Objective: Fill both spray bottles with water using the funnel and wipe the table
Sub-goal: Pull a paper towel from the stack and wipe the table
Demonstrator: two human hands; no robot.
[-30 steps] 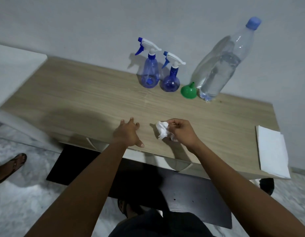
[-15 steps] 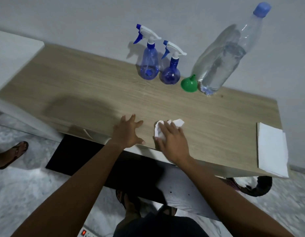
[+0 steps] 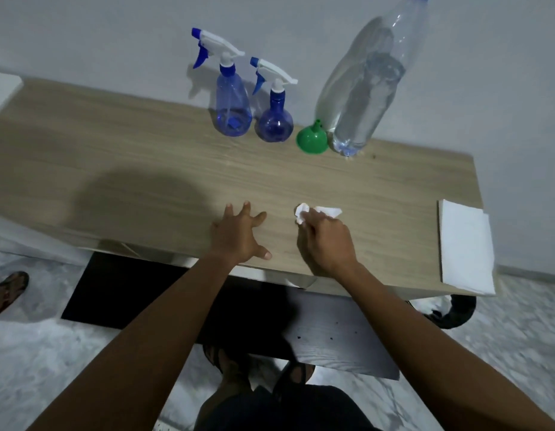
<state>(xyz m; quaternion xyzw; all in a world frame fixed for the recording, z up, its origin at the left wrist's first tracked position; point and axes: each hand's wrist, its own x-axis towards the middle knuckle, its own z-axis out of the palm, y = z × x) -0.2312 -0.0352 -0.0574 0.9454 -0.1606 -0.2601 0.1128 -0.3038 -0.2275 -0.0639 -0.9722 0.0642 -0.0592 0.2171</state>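
Two blue spray bottles stand at the back of the wooden table [image 3: 114, 169]: a taller cone-shaped one [image 3: 232, 104] and a round one [image 3: 274, 115] to its right. A green funnel [image 3: 312, 140] sits upside down beside a large clear water bottle [image 3: 360, 98]. My right hand [image 3: 324, 241] presses a crumpled white tissue [image 3: 316, 211] flat against the table near the front edge. My left hand [image 3: 240, 233] rests on the table with fingers spread, a little left of the tissue.
A folded white cloth or paper stack [image 3: 466, 247] lies at the table's right end. A wall runs right behind the bottles. A sandalled foot [image 3: 8, 290] stands on the floor at left. A dark shelf sits below the table.
My right hand went from pinching the tissue above the table to pressing it down, then slid slightly right. My left hand stayed planted on the table.
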